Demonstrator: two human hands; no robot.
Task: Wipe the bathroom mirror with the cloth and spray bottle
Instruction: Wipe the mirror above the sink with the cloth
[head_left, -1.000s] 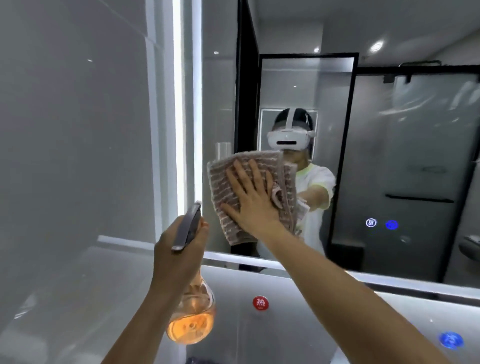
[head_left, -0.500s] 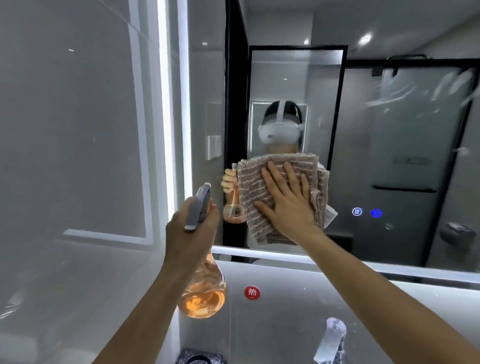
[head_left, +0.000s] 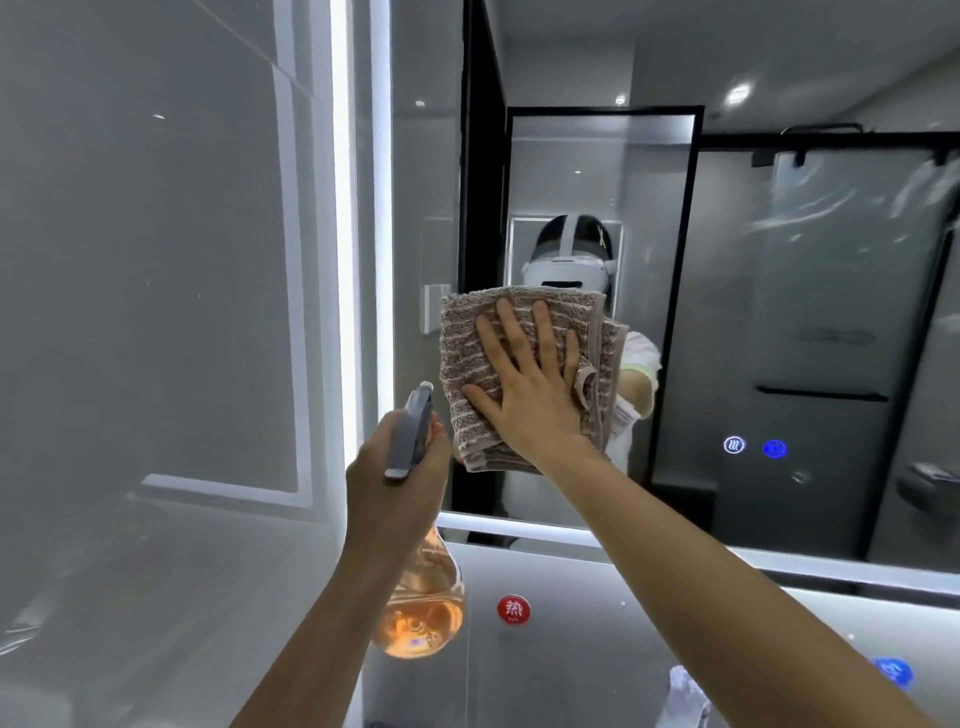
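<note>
Currently the cloth (head_left: 524, 374) is pressed flat against the mirror (head_left: 810, 322) by the right hand (head_left: 530, 400), its fingers (head_left: 511, 327) spread open rather than curled round the fabric. The spray bottle (head_left: 415, 597) is gripped at the neck by the closed left hand (head_left: 395, 478), just beside the cloth's lower left corner, its nozzle raised toward the glass.

Since the cloth is only pinned by a flat palm, it could be lost off the mirror if pressure eases mid-stroke. A folded flap at its right edge hangs loose and could leave streaks. The bottle's orange liquid might be sprayed onto the cloth hand if the trigger is squeezed at this range.

A red round sticker (head_left: 513, 609) below the mirror bears the character 热. Two lit icons (head_left: 754, 447) show in the glass, too blurred to be read with confidence, as is the cloth's white tag (head_left: 623, 415).
</note>
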